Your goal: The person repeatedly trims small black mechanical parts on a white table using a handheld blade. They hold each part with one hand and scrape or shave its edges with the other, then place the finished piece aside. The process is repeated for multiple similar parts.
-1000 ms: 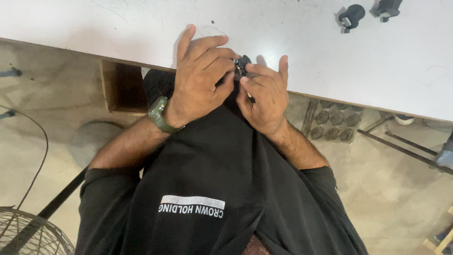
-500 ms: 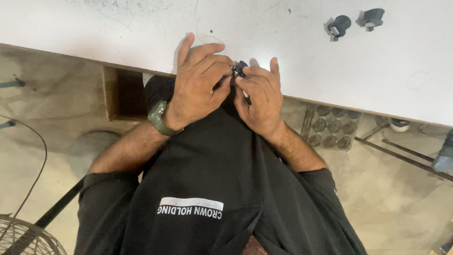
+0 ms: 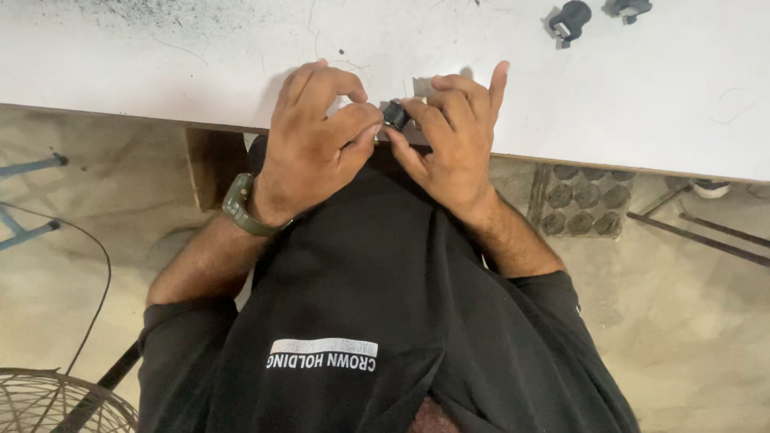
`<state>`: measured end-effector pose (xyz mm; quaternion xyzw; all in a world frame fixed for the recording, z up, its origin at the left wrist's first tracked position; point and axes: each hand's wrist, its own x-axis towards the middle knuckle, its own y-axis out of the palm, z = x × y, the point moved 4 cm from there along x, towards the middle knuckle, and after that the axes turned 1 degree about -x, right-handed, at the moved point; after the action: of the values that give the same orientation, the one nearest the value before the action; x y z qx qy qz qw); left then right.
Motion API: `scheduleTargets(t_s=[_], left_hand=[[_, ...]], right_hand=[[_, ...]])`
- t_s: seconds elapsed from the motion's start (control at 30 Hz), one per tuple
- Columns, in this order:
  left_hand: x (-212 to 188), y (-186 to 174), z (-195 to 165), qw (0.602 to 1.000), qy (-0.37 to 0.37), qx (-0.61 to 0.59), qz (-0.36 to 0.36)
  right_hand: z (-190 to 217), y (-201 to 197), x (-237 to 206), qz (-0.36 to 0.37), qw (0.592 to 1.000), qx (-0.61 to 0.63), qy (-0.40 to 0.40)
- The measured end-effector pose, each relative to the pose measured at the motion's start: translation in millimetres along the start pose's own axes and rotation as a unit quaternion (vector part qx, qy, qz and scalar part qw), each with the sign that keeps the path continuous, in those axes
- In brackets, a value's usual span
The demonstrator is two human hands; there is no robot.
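The person wears a black short-sleeved shirt [image 3: 377,281] with white lettering and what looks like an olive-green wristwatch [image 3: 238,204].

White counter [image 3: 658,104], scuffed and speckled dark toward the far left, bearing two small black parts [image 3: 569,19] [image 3: 630,8] close together at its far right.

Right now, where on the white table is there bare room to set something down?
Bare table stretches left of the left hand. More lies right of the right hand, below the two black parts at the far edge. It is crowded at the near edge, where both hands pinch a small black part.
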<state>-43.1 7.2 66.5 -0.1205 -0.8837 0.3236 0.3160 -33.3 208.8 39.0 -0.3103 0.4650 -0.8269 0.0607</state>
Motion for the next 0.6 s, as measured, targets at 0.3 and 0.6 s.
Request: scheduleTargets(t_s=[0.3, 0.6], left_hand=[[6.6, 4.3, 1.5, 0.999, -0.005, -0.005, 0.033], [-5.0, 10.7, 8.9, 0.994, 0.073, 0.078, 0.006]], right_hand=[[-2.4, 2.9, -1.4, -0.011, 1.000, 0.012, 0.004], [-6.3, 5.3, -1.7, -0.016, 1.000, 0.023, 0.012]])
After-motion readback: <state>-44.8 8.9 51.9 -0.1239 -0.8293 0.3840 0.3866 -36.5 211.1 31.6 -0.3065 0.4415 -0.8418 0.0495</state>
